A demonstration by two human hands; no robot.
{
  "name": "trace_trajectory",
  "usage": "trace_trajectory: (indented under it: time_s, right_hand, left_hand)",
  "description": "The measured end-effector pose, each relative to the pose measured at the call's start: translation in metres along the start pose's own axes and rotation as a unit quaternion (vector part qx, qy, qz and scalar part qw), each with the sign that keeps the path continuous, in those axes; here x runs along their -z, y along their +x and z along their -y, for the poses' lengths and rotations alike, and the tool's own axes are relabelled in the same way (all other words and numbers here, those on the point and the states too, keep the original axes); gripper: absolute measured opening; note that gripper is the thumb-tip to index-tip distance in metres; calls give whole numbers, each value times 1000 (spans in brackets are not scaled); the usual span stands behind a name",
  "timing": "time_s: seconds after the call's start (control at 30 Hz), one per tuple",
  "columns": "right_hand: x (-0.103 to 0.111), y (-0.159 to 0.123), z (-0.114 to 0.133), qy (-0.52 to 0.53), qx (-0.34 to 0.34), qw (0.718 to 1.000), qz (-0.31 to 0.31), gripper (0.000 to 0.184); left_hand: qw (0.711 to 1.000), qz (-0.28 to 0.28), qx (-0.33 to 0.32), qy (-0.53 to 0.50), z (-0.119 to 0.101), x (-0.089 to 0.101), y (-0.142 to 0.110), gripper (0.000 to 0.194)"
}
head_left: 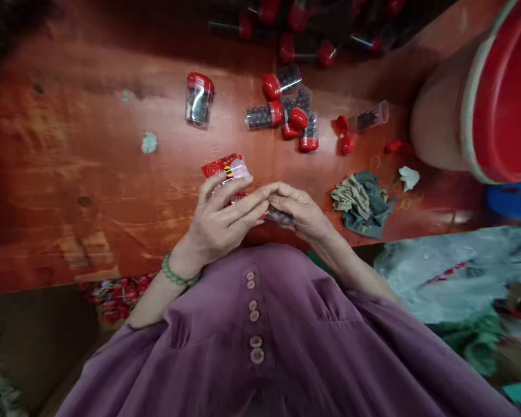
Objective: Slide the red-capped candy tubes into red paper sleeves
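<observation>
At the front of the table, my two hands meet over a clear plastic tube [280, 215] filled with small dark balls. My right hand [306, 213] is closed round the tube, thumb and fingertips together. My left hand [226, 217] has its fingers bent over a red printed label [212, 168] with a yellow and pink picture. The label sticks out beyond the left fingers, and more red print shows between them. The fingers hide much of the tube, and whether the label is joined to it I cannot tell.
Several red-capped tubes [264, 114] lie beyond my hands, with one tube [198, 99] apart on the left. An uncapped tube [372, 116] and a red cap [344, 136] lie right. A crumpled cloth [362, 202] and a red-lidded bucket [443, 110] stand nearer the right side.
</observation>
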State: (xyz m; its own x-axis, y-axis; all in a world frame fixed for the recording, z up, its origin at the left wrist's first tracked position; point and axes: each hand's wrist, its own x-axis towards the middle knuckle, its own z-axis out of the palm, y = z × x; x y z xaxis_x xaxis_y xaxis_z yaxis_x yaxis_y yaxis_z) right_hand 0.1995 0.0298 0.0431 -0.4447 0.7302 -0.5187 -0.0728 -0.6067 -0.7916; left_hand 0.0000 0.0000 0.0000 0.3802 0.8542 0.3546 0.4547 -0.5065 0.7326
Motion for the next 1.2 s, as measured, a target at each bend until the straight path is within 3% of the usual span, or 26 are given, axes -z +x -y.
trace_trajectory:
  time_s: [0.07,0.13,0.2,0.27,0.33,0.4,0.47,0.53,0.63,0.7,0.8,0.93,1.0,1.1,1.2]
  right_hand:
    - [-5,-2,1,-49,51,996,-50,25]
    - [-11,-4,1,-108,103,986,-80,27]
    - [-17,-5,-1,-183,154,967,-93,28]
    - [-23,-3,-5,-252,211,941,-80,28]
    - [-28,1,-10,-306,268,911,-62,28]
    - [-31,5,-15,-334,302,891,-50,29]
    - [-32,9,-17,-338,295,893,-39,34]
    - [-30,12,-17,-314,252,915,-21,39]
    - [-27,13,-18,-254,198,947,-7,32]
    - [-25,13,-19,-250,211,944,-28,25]
    - [-25,13,-20,-284,263,919,-65,23]
    - [-28,18,-17,-226,243,943,-33,23]
    - [-28,21,-15,-227,255,939,-35,23]
    - [-29,25,-13,-233,272,932,-47,22]
    - [-29,27,-13,-108,184,977,9,20]
  left_hand:
    - [991,-99,83,-35,-9,3,-1,52]
    - [962,-166,170,-135,-19,5,-2,67]
    - [883,-208,268,-324,-29,5,0,68]
    - [779,-193,342,-489,-37,4,4,57]
    - [701,-184,387,-570,-42,3,8,44]
    - [661,-214,408,-593,-43,3,12,34]
    - [640,-244,418,-597,-40,3,16,30]
    - [632,-268,421,-592,-36,5,18,29]
    - [629,-300,417,-583,-30,6,20,28]
    - [632,-314,410,-578,-28,5,21,28]
    - [648,-309,397,-572,-27,4,24,26]
    - [665,-306,388,-560,-26,6,28,25]
    - [670,-302,383,-560,-25,9,30,27]
    - [698,-272,352,-562,-23,13,29,29]
    - [754,-244,337,-509,-20,16,26,23]
